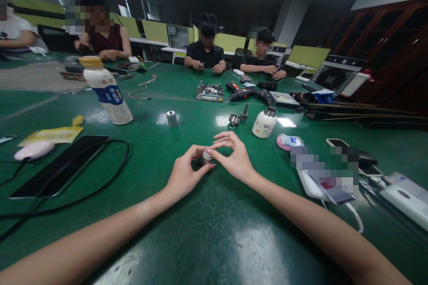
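Both my hands meet over the green table around a small silver metal cylinder. My left hand grips it from the left with thumb and fingers curled round it. My right hand pinches its top from the right with thumb and forefinger, the other fingers arched above. A second silver cylinder stands apart further back. A small white flask with a metal neck stands to the right, with loose metal parts beside it.
A white milk bottle stands at the left, a black tablet with cable nearer me. Phones and a white power bank lie right. A circuit board and a drill sit mid-table. Several people sit on the far side.
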A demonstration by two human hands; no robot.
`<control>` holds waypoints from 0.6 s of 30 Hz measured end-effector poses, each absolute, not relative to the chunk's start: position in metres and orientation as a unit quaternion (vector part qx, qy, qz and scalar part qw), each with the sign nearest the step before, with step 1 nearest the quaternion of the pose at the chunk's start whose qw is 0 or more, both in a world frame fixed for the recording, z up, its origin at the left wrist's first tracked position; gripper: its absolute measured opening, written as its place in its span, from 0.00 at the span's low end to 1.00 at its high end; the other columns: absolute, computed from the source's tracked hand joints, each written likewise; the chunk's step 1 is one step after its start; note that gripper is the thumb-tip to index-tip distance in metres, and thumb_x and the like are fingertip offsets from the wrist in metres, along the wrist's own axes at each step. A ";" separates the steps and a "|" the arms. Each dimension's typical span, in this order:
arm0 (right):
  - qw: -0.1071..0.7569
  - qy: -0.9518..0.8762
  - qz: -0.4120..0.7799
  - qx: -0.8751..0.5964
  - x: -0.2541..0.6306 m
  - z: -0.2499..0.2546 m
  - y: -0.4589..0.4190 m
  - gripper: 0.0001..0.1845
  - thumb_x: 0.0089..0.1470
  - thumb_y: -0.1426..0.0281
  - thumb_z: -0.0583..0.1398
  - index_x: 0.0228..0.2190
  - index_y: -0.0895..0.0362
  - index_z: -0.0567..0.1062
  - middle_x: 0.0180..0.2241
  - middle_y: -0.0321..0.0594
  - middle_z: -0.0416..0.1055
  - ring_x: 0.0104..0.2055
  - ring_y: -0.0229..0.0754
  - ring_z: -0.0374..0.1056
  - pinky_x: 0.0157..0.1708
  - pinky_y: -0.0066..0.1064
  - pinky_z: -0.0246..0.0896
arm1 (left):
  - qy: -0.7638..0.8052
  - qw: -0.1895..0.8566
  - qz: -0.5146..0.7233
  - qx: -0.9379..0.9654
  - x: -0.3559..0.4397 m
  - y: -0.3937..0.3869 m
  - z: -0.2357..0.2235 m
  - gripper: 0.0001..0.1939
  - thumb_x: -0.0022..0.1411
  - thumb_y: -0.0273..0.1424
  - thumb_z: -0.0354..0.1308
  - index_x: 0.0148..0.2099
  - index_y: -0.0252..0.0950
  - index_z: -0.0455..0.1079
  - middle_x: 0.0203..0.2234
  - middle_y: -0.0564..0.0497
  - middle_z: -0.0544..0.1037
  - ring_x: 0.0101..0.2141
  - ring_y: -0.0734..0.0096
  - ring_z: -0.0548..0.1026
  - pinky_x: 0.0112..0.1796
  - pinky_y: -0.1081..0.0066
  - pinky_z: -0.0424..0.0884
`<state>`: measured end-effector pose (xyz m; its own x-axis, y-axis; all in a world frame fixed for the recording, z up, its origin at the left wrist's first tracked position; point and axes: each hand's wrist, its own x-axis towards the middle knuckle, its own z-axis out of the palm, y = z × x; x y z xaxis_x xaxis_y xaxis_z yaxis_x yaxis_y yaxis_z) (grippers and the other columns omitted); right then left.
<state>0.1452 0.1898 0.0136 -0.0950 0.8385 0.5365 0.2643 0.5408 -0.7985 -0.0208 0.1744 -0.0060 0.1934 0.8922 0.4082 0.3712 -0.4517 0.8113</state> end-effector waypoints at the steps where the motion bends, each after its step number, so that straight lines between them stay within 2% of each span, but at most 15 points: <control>1: 0.544 -0.687 0.267 -0.401 0.145 0.014 0.190 0.05 0.51 0.68 0.68 0.27 0.54 0.78 0.42 0.39 0.74 0.41 0.40 0.75 0.47 0.35 0.70 | 0.440 0.282 0.458 0.719 -0.021 0.174 -0.006 0.15 0.55 0.35 0.65 0.44 0.38 0.71 0.39 0.49 0.81 0.40 0.63 0.80 0.46 0.62 0.76; 4: 0.538 -0.687 0.277 -0.403 0.145 0.015 0.189 0.05 0.49 0.68 0.69 0.29 0.54 0.78 0.45 0.40 0.75 0.42 0.41 0.75 0.47 0.35 0.70 | 0.441 0.274 0.460 0.720 -0.021 0.174 -0.006 0.15 0.55 0.35 0.66 0.44 0.38 0.71 0.39 0.49 0.82 0.40 0.62 0.80 0.45 0.62 0.76; 7: 0.524 -0.694 0.285 -0.404 0.144 0.017 0.188 0.08 0.47 0.68 0.70 0.31 0.54 0.78 0.43 0.39 0.76 0.42 0.42 0.76 0.48 0.37 0.70 | 0.440 0.273 0.459 0.722 -0.021 0.174 -0.005 0.15 0.55 0.36 0.66 0.44 0.38 0.71 0.39 0.49 0.82 0.40 0.62 0.80 0.45 0.63 0.76; 10: 0.530 -0.693 0.271 -0.407 0.144 0.022 0.187 0.06 0.49 0.67 0.69 0.30 0.54 0.78 0.40 0.39 0.77 0.41 0.42 0.76 0.48 0.37 0.70 | 0.439 0.279 0.451 0.725 -0.021 0.173 -0.005 0.14 0.55 0.36 0.65 0.44 0.39 0.71 0.39 0.49 0.82 0.40 0.62 0.80 0.45 0.62 0.76; 16: 0.557 -0.674 0.222 -0.432 0.160 0.015 0.205 0.06 0.52 0.65 0.67 0.28 0.54 0.78 0.45 0.41 0.76 0.41 0.42 0.77 0.49 0.37 0.69 | 0.456 0.286 0.458 0.707 -0.022 0.175 -0.009 0.17 0.54 0.36 0.67 0.45 0.38 0.70 0.42 0.48 0.81 0.44 0.61 0.80 0.49 0.60 0.75; 18: 0.538 -0.671 0.231 -0.455 0.169 0.003 0.214 0.06 0.51 0.66 0.67 0.31 0.54 0.77 0.41 0.41 0.78 0.41 0.43 0.77 0.51 0.38 0.67 | 0.459 0.288 0.460 0.704 -0.021 0.176 -0.010 0.17 0.53 0.36 0.67 0.45 0.38 0.70 0.42 0.47 0.81 0.44 0.61 0.80 0.50 0.59 0.75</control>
<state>0.1688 0.2140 0.0034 -0.0070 0.8585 0.5128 0.3622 0.4801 -0.7989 -0.0215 0.1762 -0.0104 0.1567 0.9104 0.3829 0.3809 -0.4134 0.8270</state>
